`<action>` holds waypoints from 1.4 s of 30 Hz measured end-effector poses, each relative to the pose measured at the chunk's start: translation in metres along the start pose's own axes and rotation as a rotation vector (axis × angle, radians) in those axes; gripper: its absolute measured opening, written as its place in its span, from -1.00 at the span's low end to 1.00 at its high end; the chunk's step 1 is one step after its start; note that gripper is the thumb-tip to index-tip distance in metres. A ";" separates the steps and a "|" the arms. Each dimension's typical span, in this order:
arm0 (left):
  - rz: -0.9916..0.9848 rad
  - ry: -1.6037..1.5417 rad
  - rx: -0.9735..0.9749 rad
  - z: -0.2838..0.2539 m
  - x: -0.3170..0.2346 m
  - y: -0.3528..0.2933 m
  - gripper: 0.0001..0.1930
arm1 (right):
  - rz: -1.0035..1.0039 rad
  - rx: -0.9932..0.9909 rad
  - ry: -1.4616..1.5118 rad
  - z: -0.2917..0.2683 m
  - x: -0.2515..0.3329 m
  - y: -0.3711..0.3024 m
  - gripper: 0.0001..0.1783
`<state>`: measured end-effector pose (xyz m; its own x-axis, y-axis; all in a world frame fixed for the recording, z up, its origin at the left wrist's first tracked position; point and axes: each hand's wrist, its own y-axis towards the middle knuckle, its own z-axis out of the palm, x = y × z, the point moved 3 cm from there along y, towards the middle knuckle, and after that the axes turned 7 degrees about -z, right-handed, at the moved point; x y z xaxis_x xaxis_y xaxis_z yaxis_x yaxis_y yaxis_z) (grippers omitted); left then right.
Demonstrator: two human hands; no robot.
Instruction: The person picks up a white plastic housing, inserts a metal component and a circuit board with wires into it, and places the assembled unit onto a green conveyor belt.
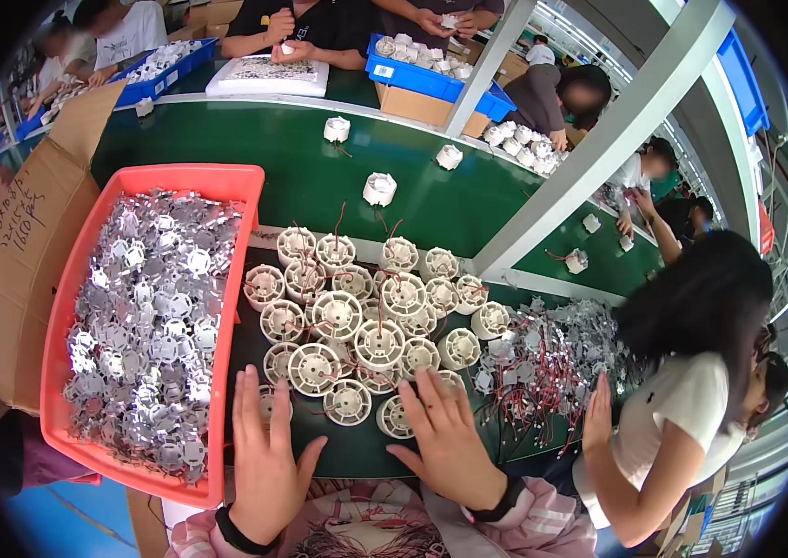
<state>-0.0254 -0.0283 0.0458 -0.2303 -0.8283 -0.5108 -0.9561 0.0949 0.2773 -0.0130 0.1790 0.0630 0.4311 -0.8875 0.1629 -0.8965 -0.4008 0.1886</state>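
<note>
Both my hands are held flat with fingers stretched out, and nothing is in them. My left hand (pixel 268 465) is between the red bin and the near edge of a pile of round white plastic housings (pixel 336 314). My right hand (pixel 450 437) reaches over the front right of that pile, its fingertips next to the nearest housings; whether they touch is hard to tell. The housings are stacked in places, spoked on top, and several have thin red wires. The red bin (pixel 254 186) on the left holds many shiny flat metal plates (pixel 166 316).
A heap of metal plates with red wires (pixel 542 372) lies right of the housings. Beside it a co-worker (pixel 682 400) raises an open hand. Loose housings (pixel 379 189) stand on the green conveyor belt (pixel 254 130). A cardboard box (pixel 26 270) is at left; a metal post (pixel 598 139) slants up at right.
</note>
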 end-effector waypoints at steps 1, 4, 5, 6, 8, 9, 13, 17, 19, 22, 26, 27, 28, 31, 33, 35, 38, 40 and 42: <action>0.003 -0.027 0.041 0.010 0.002 0.003 -0.30 | -0.010 0.026 -0.046 0.019 -0.004 0.003 -0.18; 0.017 -0.041 0.076 0.027 0.010 0.009 -0.25 | -0.028 0.041 -0.092 0.033 -0.011 0.010 -0.16; 0.039 -0.032 0.068 0.030 0.011 0.013 -0.23 | -0.028 0.025 -0.095 0.031 -0.014 0.014 -0.18; 0.060 -0.022 0.060 0.030 0.012 0.015 -0.22 | -0.029 0.010 -0.099 0.028 -0.016 0.016 -0.19; 0.044 -0.040 0.064 0.024 0.010 0.019 -0.24 | -0.029 0.028 -0.092 0.009 -0.011 0.019 -0.23; 0.032 -0.061 0.065 0.020 0.008 0.019 -0.25 | -0.026 0.045 -0.091 -0.007 -0.005 0.018 -0.27; -0.064 -0.110 0.029 0.010 0.010 0.011 -0.23 | -0.095 0.000 -0.028 -0.036 0.019 0.039 -0.35; -0.127 -0.170 0.034 0.012 0.017 0.005 -0.26 | -0.280 -0.062 -0.062 -0.024 0.035 0.073 -0.38; -0.143 -0.193 0.042 0.013 0.019 0.004 -0.29 | -0.360 -0.075 -0.094 -0.012 0.039 0.086 -0.38; -0.161 -0.234 0.051 0.011 0.019 0.006 -0.30 | -0.426 0.034 -0.071 0.003 0.039 0.100 -0.37; -0.165 -0.271 0.030 0.017 0.025 0.005 -0.30 | -0.498 0.057 0.158 -0.019 0.044 0.110 -0.41; -0.168 -0.274 0.025 0.017 0.025 0.004 -0.30 | -0.503 0.060 0.155 -0.024 0.041 0.115 -0.41; -0.159 -0.253 0.006 0.017 0.025 0.003 -0.28 | -0.464 -0.001 0.210 -0.031 0.034 0.122 -0.41; -0.145 -0.205 -0.040 0.015 0.027 -0.002 -0.24 | -0.337 -0.147 0.305 -0.048 0.008 0.156 -0.43; -0.111 -0.265 -0.002 0.021 0.027 -0.001 -0.24 | -0.176 -0.103 0.272 -0.049 -0.022 0.181 -0.43; -0.093 -0.291 0.007 0.026 0.030 -0.002 -0.23 | -0.082 -0.041 0.266 -0.036 -0.045 0.196 -0.42; -0.098 -0.337 0.012 0.035 0.034 -0.002 -0.22 | -0.083 0.072 0.202 -0.003 -0.079 0.212 -0.42; -0.094 -0.344 -0.001 0.037 0.037 -0.003 -0.20 | -0.247 0.155 0.315 0.012 -0.081 0.215 -0.42; -0.095 -0.351 -0.011 0.038 0.040 -0.003 -0.17 | -0.335 0.197 0.359 0.005 -0.077 0.224 -0.41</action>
<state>-0.0386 -0.0410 -0.0068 -0.1904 -0.5931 -0.7822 -0.9746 0.0188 0.2230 -0.2477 0.1565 0.0873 0.6740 -0.5837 0.4528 -0.6910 -0.7148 0.1070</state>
